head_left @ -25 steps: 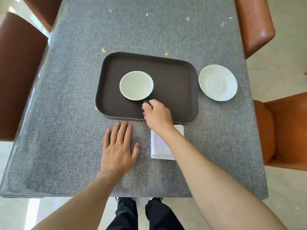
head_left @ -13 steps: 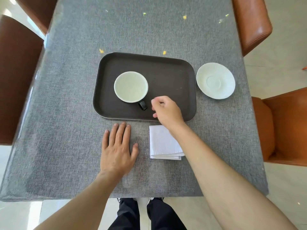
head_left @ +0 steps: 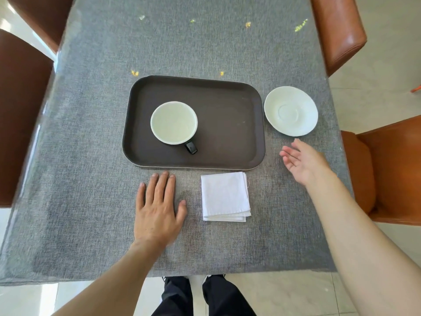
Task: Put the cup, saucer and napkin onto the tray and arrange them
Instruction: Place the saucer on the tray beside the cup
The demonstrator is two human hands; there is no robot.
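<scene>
A dark brown tray [head_left: 230, 124] lies in the middle of the grey table. The cup [head_left: 173, 122], white inside with a black handle pointing toward me, stands on the tray's left half. The white saucer [head_left: 291, 111] rests on the table just right of the tray. A folded white napkin [head_left: 224, 196] lies on the table in front of the tray. My right hand [head_left: 301, 161] hovers open, palm turned left, just below the saucer and apart from it. My left hand [head_left: 158, 207] lies flat on the table left of the napkin.
Brown leather chairs stand on both sides of the table [head_left: 91, 201]: one close at the right [head_left: 391, 169], another at the far right [head_left: 337, 28], and dark ones at the left [head_left: 20, 115]. Small yellow specks dot the cloth behind the tray.
My right hand let go of the cup's handle, left the tray and swung right, opening up below the saucer. The cup stays on the tray. My left hand has not moved.
</scene>
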